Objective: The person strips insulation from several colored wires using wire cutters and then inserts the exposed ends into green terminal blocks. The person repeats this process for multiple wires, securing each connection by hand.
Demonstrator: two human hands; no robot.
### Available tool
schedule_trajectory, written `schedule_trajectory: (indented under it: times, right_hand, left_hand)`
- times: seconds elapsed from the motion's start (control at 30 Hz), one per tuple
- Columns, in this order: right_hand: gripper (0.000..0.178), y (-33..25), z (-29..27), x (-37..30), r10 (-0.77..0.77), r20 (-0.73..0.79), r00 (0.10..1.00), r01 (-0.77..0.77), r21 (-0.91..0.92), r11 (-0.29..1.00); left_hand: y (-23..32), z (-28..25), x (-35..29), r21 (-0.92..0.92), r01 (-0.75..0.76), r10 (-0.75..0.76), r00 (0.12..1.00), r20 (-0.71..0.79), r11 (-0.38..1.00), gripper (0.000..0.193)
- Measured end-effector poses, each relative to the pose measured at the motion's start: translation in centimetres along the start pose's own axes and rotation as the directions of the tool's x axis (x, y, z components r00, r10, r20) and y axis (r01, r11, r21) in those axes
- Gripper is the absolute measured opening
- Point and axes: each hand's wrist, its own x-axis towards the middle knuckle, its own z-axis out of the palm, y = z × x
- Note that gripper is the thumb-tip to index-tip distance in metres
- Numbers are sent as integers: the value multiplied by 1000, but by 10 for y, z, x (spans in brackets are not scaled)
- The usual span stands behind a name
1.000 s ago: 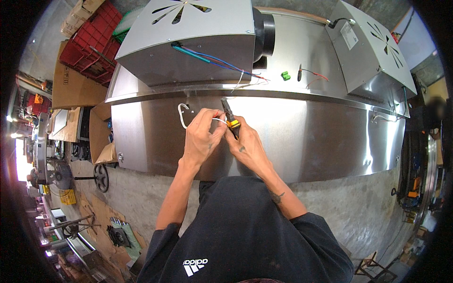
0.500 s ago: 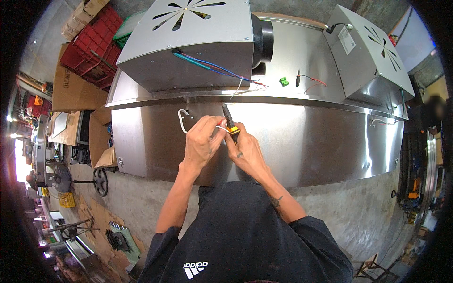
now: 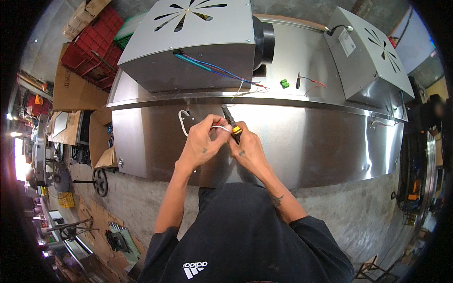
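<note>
Between finger and thumb, my left hand [image 3: 200,143] pinches a white cable [image 3: 182,123], with a bit of red wire showing at its fingers. The cable loops away to the left, close to the steel panel. My right hand [image 3: 247,147] is closed around a slim black-and-yellow hand tool [image 3: 236,130], its dark tip pointing away from me. The tool lies right beside my left fingertips. Whether it touches the wires is hidden by the fingers. Both hands are over the front steel panel [image 3: 292,141].
Behind the panel's ridge stands a large metal box [image 3: 188,68] with blue and red wires [image 3: 222,71]. A green terminal block [image 3: 284,83] and a small black-handled tool [image 3: 298,81] lie to its right. Another vented box [image 3: 373,56] stands at far right; cardboard boxes [image 3: 78,87] at left.
The tool and my right hand have shifted slightly right and nearer me. My left fingers have curled differently around the cable, and more red wire shows.
</note>
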Motion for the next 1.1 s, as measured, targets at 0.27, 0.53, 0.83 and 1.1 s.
schedule_trajectory:
  times: [0.27, 0.53, 0.83, 1.1]
  right_hand:
    - [44, 16, 3, 1, -193, 39, 980, 192, 26, 981]
    - [31, 22, 19, 4, -6, -131, 991, 26, 153, 988]
    - [41, 17, 10, 3, 10, -194, 981, 32, 211, 977]
    - [39, -1, -10, 1, 79, -124, 989, -36, 322, 946]
  left_hand:
    - [-21, -2, 0, -85, 241, -228, 963, 143, 967, 60]
    - [-24, 20, 4, -251, 349, -368, 929, -33, 903, 62]
    - [-32, 22, 3, -264, 380, -409, 910, -64, 886, 59]
    - [-31, 28, -1, 203, 220, -173, 959, -224, 954, 58]
